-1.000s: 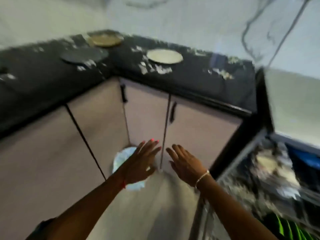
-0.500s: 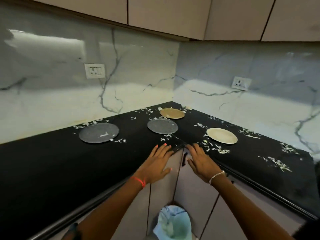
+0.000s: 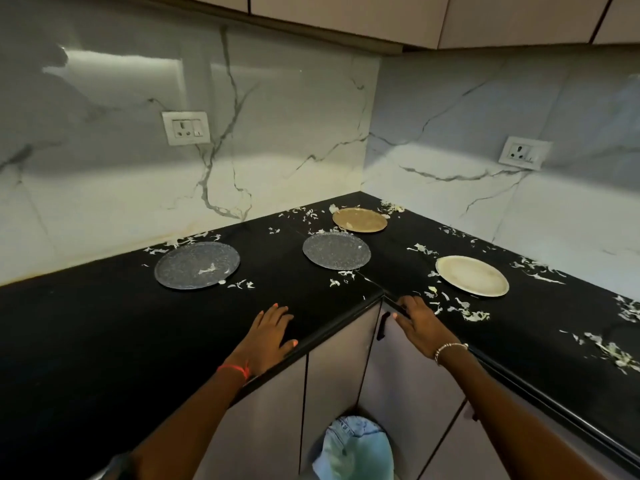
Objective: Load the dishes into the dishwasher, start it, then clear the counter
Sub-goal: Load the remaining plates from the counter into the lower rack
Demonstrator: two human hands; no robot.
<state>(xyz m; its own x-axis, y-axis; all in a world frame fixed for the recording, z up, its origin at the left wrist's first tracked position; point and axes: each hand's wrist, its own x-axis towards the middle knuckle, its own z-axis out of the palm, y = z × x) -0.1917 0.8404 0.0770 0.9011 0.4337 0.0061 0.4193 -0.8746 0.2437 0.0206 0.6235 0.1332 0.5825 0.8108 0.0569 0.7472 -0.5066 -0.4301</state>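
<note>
Black polished stone counter wraps an inner corner under marble-look wall tiles, with a socket at upper left and another socket at right.

Four dishes lie flat on it, well apart:
- a grey speckled plate left of centre
- a second speckled plate at mid-frame
- a golden plate just behind that one, in the corner
- a cream plate to the right

Pale shredded scraps litter the stone and sit on the left speckled plate. No dishwasher is in view.

The left hand lies palm down on the counter's front edge, fingers straight and close together, thumb splayed along the rim. The right hand reaches to the inner corner of the edge with fingers stretched out. Neither holds anything.

Below, between the cabinet doors, stands a bin with a light-blue liner.

The plates look thin, stiff and probably light, with shallow rims. What they are made of cannot be told. Lying flush on glossy stone, they leave little room for a finger underneath. The likely hold is a pinch at the near rim, thumb on top, perhaps after sliding the plate toward the edge. Scraps may make the rims slick, so keep each plate level.
</note>
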